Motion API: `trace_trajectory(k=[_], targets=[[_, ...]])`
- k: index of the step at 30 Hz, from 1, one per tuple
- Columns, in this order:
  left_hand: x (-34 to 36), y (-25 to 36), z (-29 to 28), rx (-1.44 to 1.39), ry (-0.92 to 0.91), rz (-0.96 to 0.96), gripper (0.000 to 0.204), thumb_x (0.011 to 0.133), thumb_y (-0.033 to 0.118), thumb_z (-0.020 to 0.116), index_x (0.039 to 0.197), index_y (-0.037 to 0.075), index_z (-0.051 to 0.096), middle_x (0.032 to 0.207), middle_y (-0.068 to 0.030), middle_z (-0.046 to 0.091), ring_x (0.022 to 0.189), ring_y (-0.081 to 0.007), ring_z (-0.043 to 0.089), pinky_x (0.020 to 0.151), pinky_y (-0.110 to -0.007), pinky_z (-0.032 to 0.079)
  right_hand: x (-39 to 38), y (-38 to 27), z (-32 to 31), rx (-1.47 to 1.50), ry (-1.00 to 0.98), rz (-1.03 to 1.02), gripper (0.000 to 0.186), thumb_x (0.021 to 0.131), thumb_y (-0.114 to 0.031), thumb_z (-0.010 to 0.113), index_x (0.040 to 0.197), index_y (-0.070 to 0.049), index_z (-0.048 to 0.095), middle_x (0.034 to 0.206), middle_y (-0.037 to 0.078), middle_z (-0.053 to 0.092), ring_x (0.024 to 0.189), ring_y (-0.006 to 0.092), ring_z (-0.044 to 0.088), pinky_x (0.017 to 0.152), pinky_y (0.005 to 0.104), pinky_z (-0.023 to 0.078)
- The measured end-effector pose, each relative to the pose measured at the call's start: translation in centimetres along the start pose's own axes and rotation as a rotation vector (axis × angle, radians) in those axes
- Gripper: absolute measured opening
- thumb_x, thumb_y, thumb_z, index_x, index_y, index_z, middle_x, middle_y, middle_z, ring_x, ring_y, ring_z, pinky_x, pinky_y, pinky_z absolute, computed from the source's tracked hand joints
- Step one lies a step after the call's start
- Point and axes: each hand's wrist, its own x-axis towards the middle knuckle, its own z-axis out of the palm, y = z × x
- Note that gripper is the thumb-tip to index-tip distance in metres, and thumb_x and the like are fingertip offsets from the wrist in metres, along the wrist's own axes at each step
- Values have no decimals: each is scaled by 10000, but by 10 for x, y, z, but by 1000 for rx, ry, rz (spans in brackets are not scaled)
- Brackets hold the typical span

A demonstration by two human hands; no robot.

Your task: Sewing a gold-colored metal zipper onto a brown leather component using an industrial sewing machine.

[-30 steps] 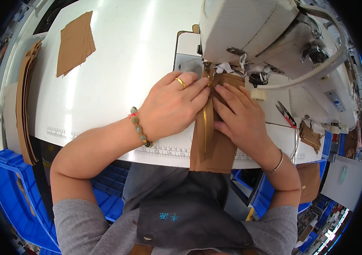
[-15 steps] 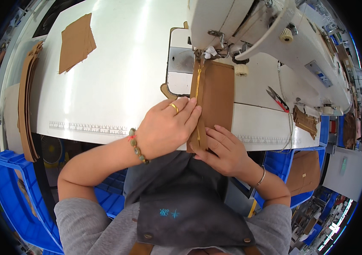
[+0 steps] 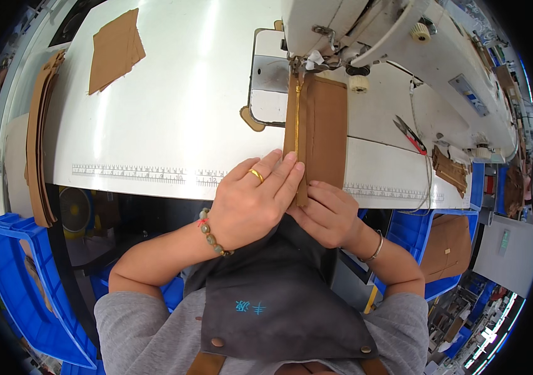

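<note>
brown cloth (image 3: pixel 327 134) with a gold zipper (image 3: pixel 297 119) along its left side lies on the white table (image 3: pixel 172 112), its far end under the sewing machine (image 3: pixel 391 37); the needle is too small for me to make out. at far left is a stack of brown panels (image 3: pixel 41 137), with a blue bin (image 3: pixel 4 262) below, its contents mostly out of my sight. right of the stack, a few loose pieces (image 3: pixel 115 53) overlap. next comes the person's left hand (image 3: pixel 254 203), fingers stretched out and slightly apart, tips resting on the zipper and the cloth's left edge, covering part of both; its thumb is hidden. just beside it, the right hand (image 3: pixel 327 215) has its fingers curled together at the cloth's near end; the knuckles block my view, so i can't tell whether they clamp it. farther right lie red-handled snips (image 3: pixel 411 134), then small brown scraps (image 3: pixel 451 170). a second bin (image 3: pixel 404 232) there is partly hidden behind the right forearm.
</note>
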Motion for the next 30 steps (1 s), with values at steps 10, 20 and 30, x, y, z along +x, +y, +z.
trace_trajectory(k=[10, 20, 30], targets=[[-1, -2, 1, -18, -17, -16, 422, 779, 119, 667, 1179, 11, 746, 1215, -109, 746, 1145, -281, 699, 895, -378, 579, -5, -4, 5, -23, 32, 28, 177, 744, -109, 762, 913, -59, 781, 936, 51, 707, 907, 227, 689, 870, 360, 615], [-6, 1, 2, 21, -42, -49, 404, 804, 148, 679, 1189, 52, 758, 1240, -95, 747, 1163, -277, 697, 924, -404, 569, -9, -3, 6, -21, 19, 25, 173, 766, -154, 774, 923, -81, 779, 953, 49, 705, 936, 220, 707, 882, 367, 621], [-11, 5, -5, 58, -126, -117, 531, 739, 219, 755, 1264, 138, 744, 1333, -6, 715, 1208, -257, 665, 1016, -477, 518, 24, 36, -31, 138, -127, 174, 268, 848, -277, 822, 895, -58, 676, 977, 68, 691, 948, 261, 709, 798, 336, 611]])
